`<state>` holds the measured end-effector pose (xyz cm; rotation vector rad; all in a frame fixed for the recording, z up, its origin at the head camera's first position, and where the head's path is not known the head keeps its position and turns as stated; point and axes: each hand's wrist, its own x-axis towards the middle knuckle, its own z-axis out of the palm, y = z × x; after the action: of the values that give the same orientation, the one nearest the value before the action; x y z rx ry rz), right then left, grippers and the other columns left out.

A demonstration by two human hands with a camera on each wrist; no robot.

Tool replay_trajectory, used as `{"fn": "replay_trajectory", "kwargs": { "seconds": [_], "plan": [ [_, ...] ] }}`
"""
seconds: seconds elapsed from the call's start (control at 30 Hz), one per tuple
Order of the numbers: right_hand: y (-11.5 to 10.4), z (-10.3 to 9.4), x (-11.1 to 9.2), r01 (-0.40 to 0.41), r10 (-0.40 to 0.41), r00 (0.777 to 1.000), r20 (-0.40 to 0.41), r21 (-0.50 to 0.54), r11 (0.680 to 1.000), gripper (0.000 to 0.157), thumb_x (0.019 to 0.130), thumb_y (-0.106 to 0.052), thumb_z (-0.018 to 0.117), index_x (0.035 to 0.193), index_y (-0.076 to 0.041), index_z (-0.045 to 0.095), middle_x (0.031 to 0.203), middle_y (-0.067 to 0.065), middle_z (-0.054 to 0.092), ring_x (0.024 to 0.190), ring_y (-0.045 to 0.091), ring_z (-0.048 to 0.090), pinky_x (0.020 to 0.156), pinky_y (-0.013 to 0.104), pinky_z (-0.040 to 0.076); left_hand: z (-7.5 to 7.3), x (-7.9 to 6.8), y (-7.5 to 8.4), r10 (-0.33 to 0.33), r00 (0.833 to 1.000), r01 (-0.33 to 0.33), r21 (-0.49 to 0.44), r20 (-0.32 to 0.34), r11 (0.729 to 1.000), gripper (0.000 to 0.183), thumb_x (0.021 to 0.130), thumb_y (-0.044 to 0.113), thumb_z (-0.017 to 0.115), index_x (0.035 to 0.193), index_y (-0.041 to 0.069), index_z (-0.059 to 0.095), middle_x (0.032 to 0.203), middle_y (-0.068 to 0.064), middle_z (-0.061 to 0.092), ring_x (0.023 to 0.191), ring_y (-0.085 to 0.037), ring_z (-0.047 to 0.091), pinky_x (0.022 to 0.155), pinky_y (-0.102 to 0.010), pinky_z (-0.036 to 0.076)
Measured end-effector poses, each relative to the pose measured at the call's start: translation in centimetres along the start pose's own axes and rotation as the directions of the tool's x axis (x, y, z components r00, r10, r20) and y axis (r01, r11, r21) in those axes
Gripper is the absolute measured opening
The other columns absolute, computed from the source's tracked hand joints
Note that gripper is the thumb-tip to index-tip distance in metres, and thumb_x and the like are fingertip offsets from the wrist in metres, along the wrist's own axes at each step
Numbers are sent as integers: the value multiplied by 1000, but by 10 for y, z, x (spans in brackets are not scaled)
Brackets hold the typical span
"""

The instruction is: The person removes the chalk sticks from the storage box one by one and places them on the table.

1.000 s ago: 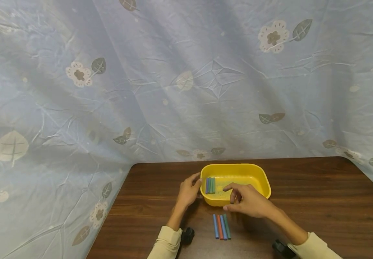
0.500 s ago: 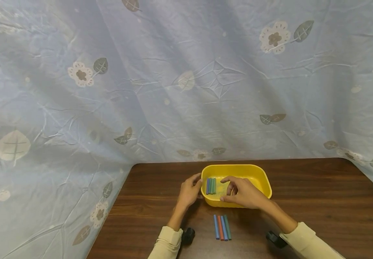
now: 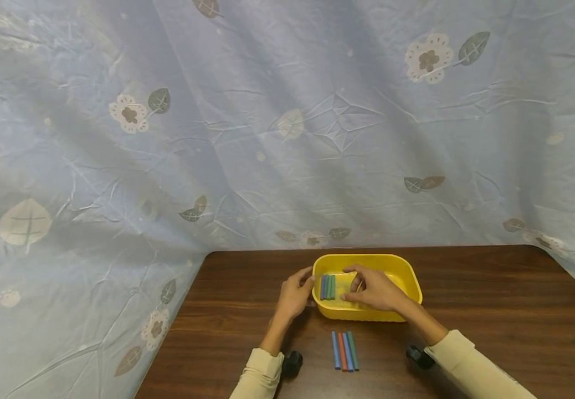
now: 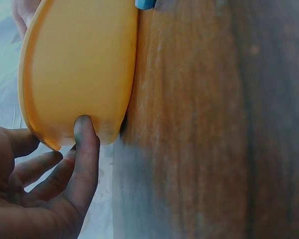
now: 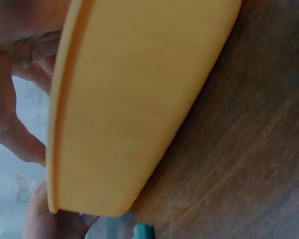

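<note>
A yellow plastic tub (image 3: 367, 314) stands on the table. Against its left inner end lies a row of chalk sticks (image 3: 328, 287), purple-blue and green. My left hand (image 3: 292, 296) holds the tub's left end; in the left wrist view its thumb is at the rim and a fingertip presses the outer wall. Over the tub hovers my right hand (image 3: 374, 289), thumb and index finger spread apart just right of the chalk row, nothing between them. In the right wrist view the tub's wall partly hides this hand. More chalk sticks (image 3: 344, 351), blue, red and green, lie in front of the tub.
The dark wooden table (image 3: 237, 310) runs back to a pale floral curtain (image 3: 287, 138), which also hangs along the left side. Black wrist devices (image 3: 292, 364) sit at both sleeve cuffs.
My right hand has moved farther in over the tub, its thumb crossing from the front rim to the inside near the chalk row. My left hand stays at the tub's left end.
</note>
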<state>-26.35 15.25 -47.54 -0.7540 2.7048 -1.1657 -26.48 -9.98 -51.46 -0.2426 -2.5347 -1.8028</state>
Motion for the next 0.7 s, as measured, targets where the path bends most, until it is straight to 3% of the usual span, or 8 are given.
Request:
{"fn": "replay_trajectory", "kwargs": {
  "seconds": [0.3,0.7],
  "plan": [
    [9,8,15,-55,54,998,9,34,998,72,94,-27,85,152,5,53,88,0,71,67,18,66,59,28,57,2,0,2,-10,1000,10,-8,-17,1000,42,110,16,59,151,3,60,130,-29,72,95,-38,79,63,-42,71],
    [18,14,33,-88,88,996,16,10,996,76,91,-28,88,152,4,54,88,1,70,64,15,65,63,29,57,2,1,1,-7,1000,7,-13,-18,1000,44,110,18,60,151,3,60,128,-31,73,90,-33,80,62,-42,71]
  ]
}}
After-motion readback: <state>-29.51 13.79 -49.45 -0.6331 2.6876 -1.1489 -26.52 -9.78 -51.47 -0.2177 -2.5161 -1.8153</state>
